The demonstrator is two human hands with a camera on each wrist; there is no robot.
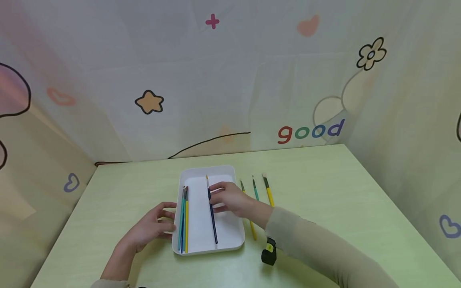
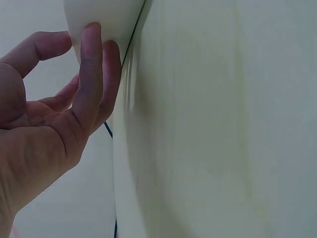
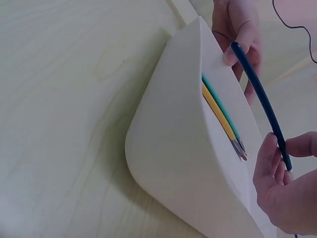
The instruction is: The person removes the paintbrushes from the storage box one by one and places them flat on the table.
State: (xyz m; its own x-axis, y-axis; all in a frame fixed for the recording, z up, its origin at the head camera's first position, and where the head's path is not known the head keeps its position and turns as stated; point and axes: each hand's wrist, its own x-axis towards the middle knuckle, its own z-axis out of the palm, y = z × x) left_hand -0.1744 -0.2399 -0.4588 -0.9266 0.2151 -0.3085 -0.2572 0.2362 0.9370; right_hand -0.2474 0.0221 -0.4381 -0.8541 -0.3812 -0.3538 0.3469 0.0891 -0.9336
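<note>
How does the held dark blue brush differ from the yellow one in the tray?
The dark blue brush is pinched in the right hand; the yellow brush lies in the tray. In the head view, the dark blue brush slants; the yellow brush barely does. Both are slim paintbrushes.

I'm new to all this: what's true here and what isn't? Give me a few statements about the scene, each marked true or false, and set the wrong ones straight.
1. The right hand holds a dark blue paintbrush over the white tray. True.
2. No paintbrushes lie outside the white tray. False: yellow and teal paintbrushes lie on the table to its right.
3. The left hand touches the side of the white tray. True.
4. Every paintbrush lying in the white tray is teal. False: a yellow paintbrush lies there too.
5. The printed backdrop bears the word "good". True.
</note>
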